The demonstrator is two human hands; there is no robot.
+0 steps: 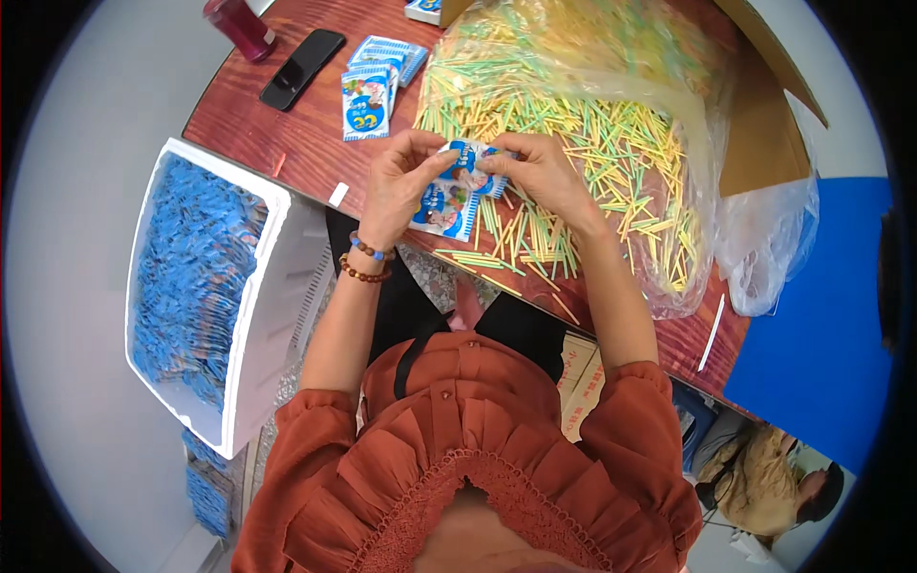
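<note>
Left hand (401,181) and right hand (543,172) hold a crinkly blue-and-white rectangular film packet (467,175) above the red wood-grained tabletop (310,143).
Each grip is pinched on the film; a hard pull could split it, and a brushing hand could sweep the slender, straight yellow-and-green sticks (546,241) off the near edge.

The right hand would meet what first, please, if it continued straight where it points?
Past the packet it pinches, the right hand would probably meet the left hand, though depth is unclear.
</note>
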